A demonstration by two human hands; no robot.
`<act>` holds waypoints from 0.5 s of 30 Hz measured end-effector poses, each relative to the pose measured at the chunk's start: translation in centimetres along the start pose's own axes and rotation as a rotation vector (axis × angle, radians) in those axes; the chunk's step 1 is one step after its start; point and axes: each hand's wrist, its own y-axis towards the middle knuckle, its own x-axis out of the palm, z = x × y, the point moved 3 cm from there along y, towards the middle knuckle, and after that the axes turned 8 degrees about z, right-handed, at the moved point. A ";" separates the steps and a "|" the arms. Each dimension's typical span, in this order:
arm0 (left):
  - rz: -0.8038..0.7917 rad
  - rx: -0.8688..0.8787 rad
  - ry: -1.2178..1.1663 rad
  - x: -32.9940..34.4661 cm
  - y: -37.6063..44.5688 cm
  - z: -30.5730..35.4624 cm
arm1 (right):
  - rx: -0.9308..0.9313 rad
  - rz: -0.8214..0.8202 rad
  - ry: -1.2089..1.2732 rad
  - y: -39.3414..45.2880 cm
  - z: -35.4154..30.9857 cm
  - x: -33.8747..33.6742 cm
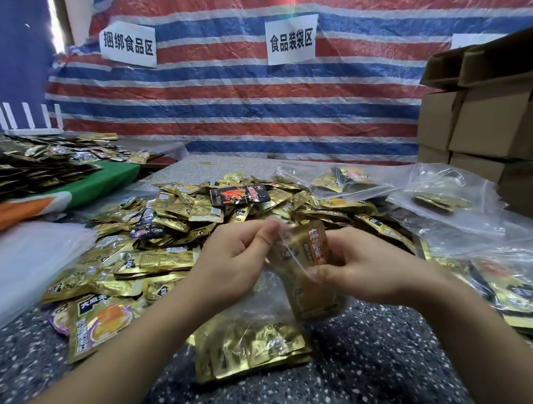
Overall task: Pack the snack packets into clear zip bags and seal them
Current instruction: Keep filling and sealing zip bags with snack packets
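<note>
Striped red, white and blue tarpaulin backs a speckled table heaped with gold foil snack packets. Above the table's near edge, the left hand pinches the mouth of a clear zip bag, while the right hand grips a tan packet with red lettering that stands partly inside it. Lower in the crinkled, see-through bag lie several shiny gold packets.
</note>
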 end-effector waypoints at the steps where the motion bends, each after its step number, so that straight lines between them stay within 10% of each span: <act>1: -0.018 0.014 0.046 0.1 -0.1 0.0 | -0.009 -0.025 -0.069 -0.1 -0.3 0.3; 6: -0.041 0.094 0.179 0.7 -0.3 -0.1 | -0.102 0.032 -0.447 0.1 -1.1 1.3; 15: 0.200 -0.106 -0.201 -1.0 2.1 2.0 | -0.232 0.461 -0.190 0.0 -2.4 -2.1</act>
